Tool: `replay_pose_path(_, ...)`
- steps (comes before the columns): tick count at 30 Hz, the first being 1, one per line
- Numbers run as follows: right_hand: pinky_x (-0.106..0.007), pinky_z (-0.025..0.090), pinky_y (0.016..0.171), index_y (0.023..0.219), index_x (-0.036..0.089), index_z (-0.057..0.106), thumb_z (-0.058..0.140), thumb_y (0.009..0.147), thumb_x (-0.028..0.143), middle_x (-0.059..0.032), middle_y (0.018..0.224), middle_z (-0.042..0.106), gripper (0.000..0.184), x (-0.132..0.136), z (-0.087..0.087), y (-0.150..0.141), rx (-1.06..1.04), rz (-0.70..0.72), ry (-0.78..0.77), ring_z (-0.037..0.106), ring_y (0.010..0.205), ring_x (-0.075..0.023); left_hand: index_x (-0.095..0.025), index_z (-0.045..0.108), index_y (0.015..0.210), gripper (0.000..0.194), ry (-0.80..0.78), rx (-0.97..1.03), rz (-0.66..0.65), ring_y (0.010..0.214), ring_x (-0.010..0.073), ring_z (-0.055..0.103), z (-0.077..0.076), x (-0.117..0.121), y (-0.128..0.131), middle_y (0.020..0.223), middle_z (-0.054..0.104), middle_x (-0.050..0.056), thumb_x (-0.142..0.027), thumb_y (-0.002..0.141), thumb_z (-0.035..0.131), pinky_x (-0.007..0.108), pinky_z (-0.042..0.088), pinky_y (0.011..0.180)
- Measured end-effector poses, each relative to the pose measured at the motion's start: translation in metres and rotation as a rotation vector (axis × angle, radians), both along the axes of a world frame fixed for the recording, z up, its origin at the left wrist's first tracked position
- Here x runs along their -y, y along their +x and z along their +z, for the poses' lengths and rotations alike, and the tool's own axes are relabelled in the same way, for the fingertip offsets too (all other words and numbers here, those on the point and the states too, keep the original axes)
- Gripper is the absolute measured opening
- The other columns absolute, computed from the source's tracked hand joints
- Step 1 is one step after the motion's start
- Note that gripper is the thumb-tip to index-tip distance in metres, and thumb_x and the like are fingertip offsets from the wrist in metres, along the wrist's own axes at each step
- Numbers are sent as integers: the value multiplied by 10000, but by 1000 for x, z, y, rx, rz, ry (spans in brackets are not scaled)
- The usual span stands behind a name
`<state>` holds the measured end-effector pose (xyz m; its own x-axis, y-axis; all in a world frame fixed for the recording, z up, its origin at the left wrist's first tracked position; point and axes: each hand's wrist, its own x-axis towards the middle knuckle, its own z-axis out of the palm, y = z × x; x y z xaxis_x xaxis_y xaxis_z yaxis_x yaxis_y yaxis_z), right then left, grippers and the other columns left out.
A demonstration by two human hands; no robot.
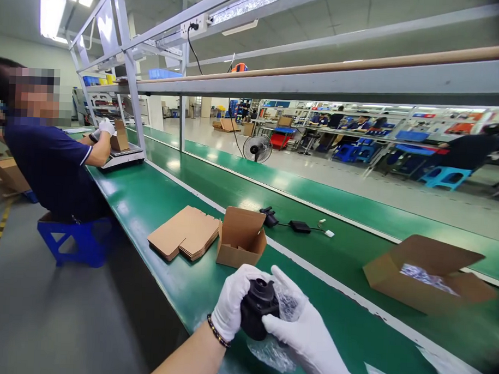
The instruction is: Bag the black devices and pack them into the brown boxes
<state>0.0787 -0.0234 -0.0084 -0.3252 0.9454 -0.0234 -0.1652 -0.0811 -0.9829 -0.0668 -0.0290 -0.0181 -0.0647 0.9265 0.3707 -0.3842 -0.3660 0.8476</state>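
Both of my hands wear white gloves and hold one black plastic device [258, 310] with a round raised port on top; its exact kind does not show. My left hand [234, 301] grips it from the left side. My right hand [302, 325] has its thumb against the device's front and also holds clear bubble wrap [274, 351], which lies around the device's right side and underside. Just beyond my hands stands an open small cardboard box [239, 255]. Left of that box lies a stack of flat folded cardboard [184, 234].
Across the green bench [159, 197], a black device with a cable [299, 227] lies past the white strip. An open carton [405, 285] with bubble wrap sits right. A co-worker [50, 153] on a blue stool [73, 238] handles a box on a scale [123, 157]. A shelf beam [318, 83] runs overhead.
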Motion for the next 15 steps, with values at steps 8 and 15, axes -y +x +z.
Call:
replay_pose_path(8, -485, 491, 995, 1208, 201, 632, 812, 657, 391, -157, 1254, 653, 610, -4, 2, 4, 186, 195, 224, 625, 1138, -333, -166, 627, 994, 248, -256, 94, -88, 715, 145, 536, -12, -7, -7, 801, 557, 16, -365, 879, 534, 304, 461, 780)
replay_pose_path(15, -407, 571, 912, 1155, 201, 608, 783, 680, 359, -126, 1168, 688, 531, -41, 31, -3, 385, 15, 419, 698, 995, -271, -224, 460, 1363, 456, -291, -1168, 410, 927, 251, 631, 5, -38, -49, 1022, 648, 111, -428, 984, 310, 409, 485, 847)
